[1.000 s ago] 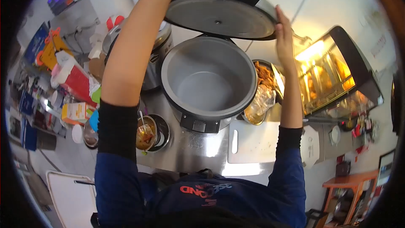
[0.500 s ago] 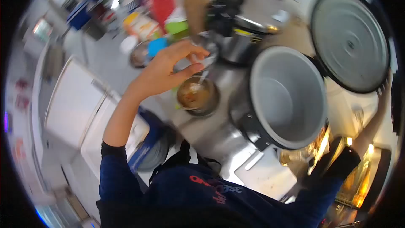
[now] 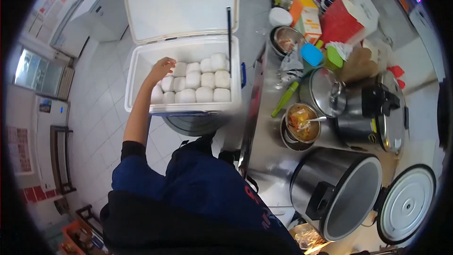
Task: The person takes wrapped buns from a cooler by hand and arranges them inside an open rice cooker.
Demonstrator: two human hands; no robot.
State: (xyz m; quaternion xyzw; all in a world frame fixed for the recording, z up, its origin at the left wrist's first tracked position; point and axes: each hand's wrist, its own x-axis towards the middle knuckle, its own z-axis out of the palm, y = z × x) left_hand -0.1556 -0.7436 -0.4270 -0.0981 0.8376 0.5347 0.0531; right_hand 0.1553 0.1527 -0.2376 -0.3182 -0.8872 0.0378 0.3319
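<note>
My left hand reaches over the left part of an open white cooler box. Its fingers are loosely curved and apart, with nothing visible in them. Just under and beside the fingertips sit rounded white lumps, which look like dough balls or buns, packed in rows. Whether the fingertips touch one I cannot tell. The cooler's lid stands raised at the back. My right hand is out of view.
At right, a steel counter carries an open cooker with its lid swung aside, a bowl of food with a spoon, a lidded pot, a pressure cooker and a green-handled utensil. A round grey container stands below the cooler.
The view has turned left from the counter to the cooler. My left hand has gone from above the food bowl to over the white lumps. My right hand, earlier at the cooker lid, has left view.
</note>
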